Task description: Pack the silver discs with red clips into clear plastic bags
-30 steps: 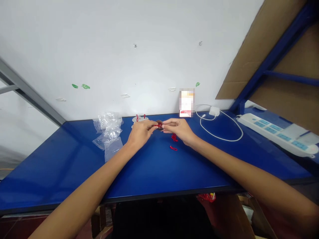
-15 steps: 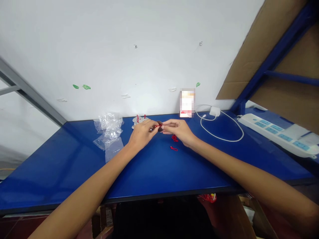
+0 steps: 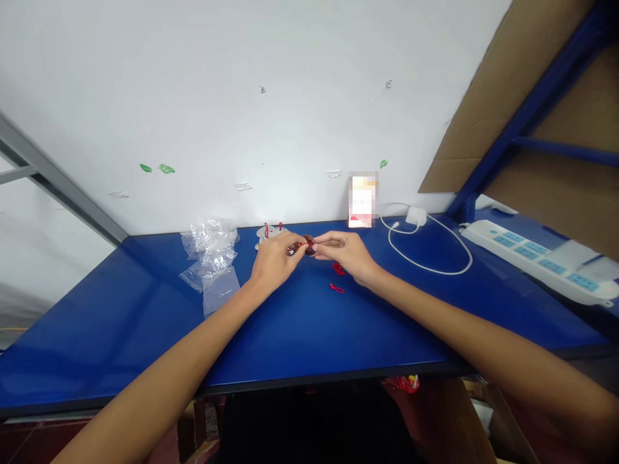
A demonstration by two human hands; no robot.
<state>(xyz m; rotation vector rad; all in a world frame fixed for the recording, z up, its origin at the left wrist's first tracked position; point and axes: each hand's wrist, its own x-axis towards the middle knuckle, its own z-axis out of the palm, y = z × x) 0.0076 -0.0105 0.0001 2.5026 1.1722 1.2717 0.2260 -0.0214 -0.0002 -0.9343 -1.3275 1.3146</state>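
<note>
Between my fingertips, above the blue table, is a small dark brown round piece (image 3: 310, 245) with a bit of red cord on it. My left hand (image 3: 276, 259) pinches the red cord at the piece's left side. From the right, my right hand (image 3: 345, 252) grips the edge of the round piece between thumb and fingers. Partly hidden behind my left hand lie pale flat pieces (image 3: 262, 233) with red cord loops. Close under my right hand is a small bunch of red cords (image 3: 338, 268), and a single red cord loop (image 3: 337, 289) lies nearer to me.
Clear plastic bags (image 3: 213, 251) are heaped on the left of the blue table (image 3: 290, 335). A lit phone (image 3: 362, 201) leans against the wall. To its right lie a white charger with cable (image 3: 416, 216) and a white power strip (image 3: 536, 258).
Both hands stay in almost the same place. The brown round piece has turned slightly between my fingers. The whole view has shifted a little.
</note>
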